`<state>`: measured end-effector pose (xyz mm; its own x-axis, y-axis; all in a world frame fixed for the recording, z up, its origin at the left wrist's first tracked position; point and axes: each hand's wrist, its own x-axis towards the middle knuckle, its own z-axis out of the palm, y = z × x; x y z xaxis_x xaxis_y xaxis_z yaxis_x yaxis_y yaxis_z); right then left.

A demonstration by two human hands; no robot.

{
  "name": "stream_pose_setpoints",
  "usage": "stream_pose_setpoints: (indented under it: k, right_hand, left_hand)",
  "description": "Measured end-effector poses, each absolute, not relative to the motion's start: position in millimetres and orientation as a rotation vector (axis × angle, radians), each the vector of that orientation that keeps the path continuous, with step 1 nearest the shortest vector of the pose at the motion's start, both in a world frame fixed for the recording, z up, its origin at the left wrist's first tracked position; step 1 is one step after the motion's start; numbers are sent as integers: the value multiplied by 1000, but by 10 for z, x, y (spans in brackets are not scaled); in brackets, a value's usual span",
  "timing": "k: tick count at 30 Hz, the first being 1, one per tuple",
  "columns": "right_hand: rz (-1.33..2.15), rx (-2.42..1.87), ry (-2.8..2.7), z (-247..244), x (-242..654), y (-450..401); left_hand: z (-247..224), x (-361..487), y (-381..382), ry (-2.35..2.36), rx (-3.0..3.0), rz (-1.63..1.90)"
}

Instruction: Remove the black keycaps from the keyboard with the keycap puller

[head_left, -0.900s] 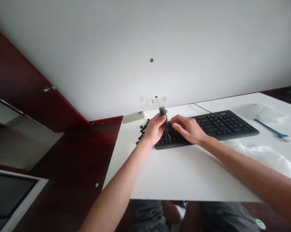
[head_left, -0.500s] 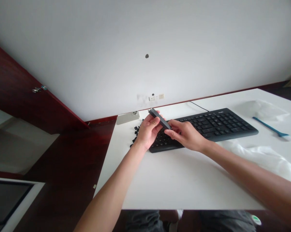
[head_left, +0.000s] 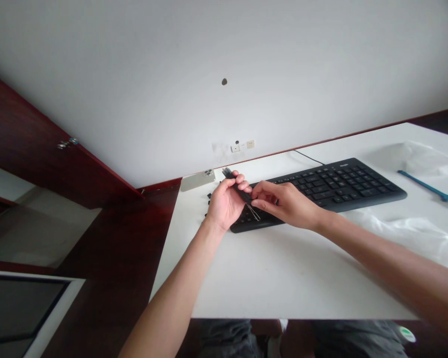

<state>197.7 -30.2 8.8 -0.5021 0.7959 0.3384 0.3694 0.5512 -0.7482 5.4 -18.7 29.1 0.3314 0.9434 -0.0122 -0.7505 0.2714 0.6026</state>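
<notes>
A slim dark keycap puller (head_left: 242, 193) is in my left hand (head_left: 224, 201), with the fingers closed around it. Pale bristles show at its upper end, and thin wire prongs stick out of its lower end. My right hand (head_left: 283, 201) pinches at that lower end, beside the wires. Under both hands lies a black keyboard (head_left: 339, 186), tilted across the white table (head_left: 283, 278). Loose black keycaps (head_left: 209, 197) are by its left end, partly hidden behind my left hand.
A phone (head_left: 197, 180) lies at the table's back left corner. To the right are a blue brush (head_left: 425, 185) and two crumpled clear plastic bags (head_left: 430, 158). The keyboard cable (head_left: 309, 158) runs toward the wall. A red door (head_left: 41, 134) stands at the left.
Wire prongs now show at the keycap puller's lower end. My left fingers have curled over its body, and my right hand has shifted slightly left. The view has turned a little.
</notes>
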Motion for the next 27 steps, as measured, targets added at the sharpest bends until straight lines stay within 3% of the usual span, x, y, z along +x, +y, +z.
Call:
stream_pose_setpoints:
  k: [7, 15, 27]
  right_hand:
    - [782, -882, -2125, 30, 1947, -316]
    - [415, -772, -2135, 64, 1927, -334]
    - [359, -688, -2138, -69, 1914, -364]
  left_hand:
    - [320, 90, -234, 410, 617, 1177]
    - [282, 160, -357, 532, 827, 1072]
    - [262, 138, -385, 519, 984, 871]
